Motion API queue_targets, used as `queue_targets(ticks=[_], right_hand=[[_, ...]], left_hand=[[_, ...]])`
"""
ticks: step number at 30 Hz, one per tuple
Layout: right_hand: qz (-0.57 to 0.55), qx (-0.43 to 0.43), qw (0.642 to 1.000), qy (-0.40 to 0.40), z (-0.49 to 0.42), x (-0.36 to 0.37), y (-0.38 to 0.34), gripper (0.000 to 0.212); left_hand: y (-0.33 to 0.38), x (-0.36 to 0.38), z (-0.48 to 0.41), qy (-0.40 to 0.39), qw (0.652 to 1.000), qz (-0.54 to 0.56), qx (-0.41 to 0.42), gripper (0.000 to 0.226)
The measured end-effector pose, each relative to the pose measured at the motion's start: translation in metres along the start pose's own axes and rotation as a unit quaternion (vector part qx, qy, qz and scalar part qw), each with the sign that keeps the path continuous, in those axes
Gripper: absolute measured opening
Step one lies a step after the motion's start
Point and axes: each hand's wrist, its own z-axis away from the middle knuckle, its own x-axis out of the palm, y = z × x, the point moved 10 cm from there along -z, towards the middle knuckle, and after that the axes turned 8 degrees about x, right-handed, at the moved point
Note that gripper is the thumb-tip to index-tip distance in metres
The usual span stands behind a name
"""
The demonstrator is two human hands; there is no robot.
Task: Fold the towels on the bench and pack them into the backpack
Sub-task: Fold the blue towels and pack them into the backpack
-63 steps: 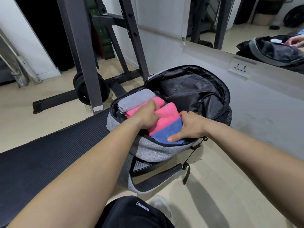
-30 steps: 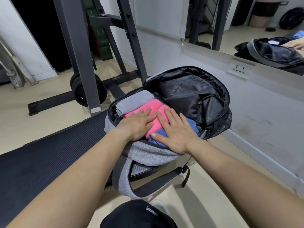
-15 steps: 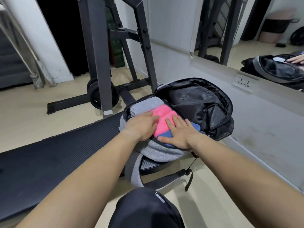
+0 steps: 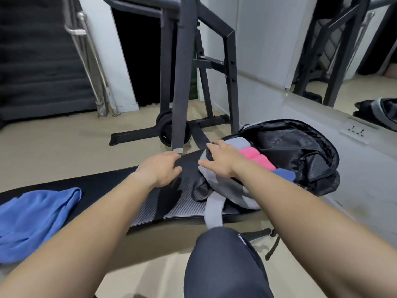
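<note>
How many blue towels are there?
2. The loose blue towel lies crumpled on the bench, at its left end. The folded blue towel sits in the open backpack, beside the pink towel. More may be hidden deeper in the backpack.

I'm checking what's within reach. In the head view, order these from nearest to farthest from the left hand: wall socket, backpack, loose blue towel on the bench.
1. backpack, just right of the left hand, on the bench.
2. loose blue towel, at the bench's left end.
3. wall socket, far right, on the wall beyond the backpack.
</note>
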Motion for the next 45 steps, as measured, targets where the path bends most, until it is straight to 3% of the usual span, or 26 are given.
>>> queue_targets(ticks=[13,20,23,29,35,37,40,42,45], right_hand=[[0.022,-0.225,0.97,-0.089,0.008,0.117,-0.314,0.072],[0.061,-0.311,0.945,-0.081,0.001,0.178,-0.412,0.053],[0.034,-0.308,0.949,-0.054,-0.012,0.186,-0.428,0.052],[-0.015,-0.279,0.96,-0.027,-0.039,0.186,-0.428,0.05],[-0.056,-0.259,0.964,-0.026,-0.047,0.172,-0.42,0.066],[-0.036,-0.258,0.964,-0.05,-0.05,0.176,-0.42,0.055],[-0.047,-0.249,0.967,-0.026,-0.054,0.168,-0.417,0.022],[-0.075,-0.242,0.967,-0.015,-0.054,0.16,-0.411,0.012],[-0.17,-0.239,0.954,-0.056,-0.049,0.151,-0.404,0.013]], left_hand=[[-0.238,0.028,0.228,0.023,0.966,0.034,-0.255,0.052],[-0.313,0.074,0.299,0.038,0.936,0.109,-0.332,0.055],[-0.329,0.081,0.306,0.074,0.931,0.153,-0.323,0.049],[-0.336,0.067,0.303,0.147,0.918,0.154,-0.336,0.015],[-0.32,0.043,0.291,0.237,0.903,0.196,-0.301,0.024],[-0.315,0.034,0.291,0.276,0.888,0.219,-0.294,0.029],[-0.311,0.026,0.296,0.324,0.867,0.223,-0.307,0.032],[-0.311,0.025,0.298,0.316,0.868,0.197,-0.328,0.033],[-0.309,0.041,0.291,0.203,0.898,0.147,-0.362,0.028]])
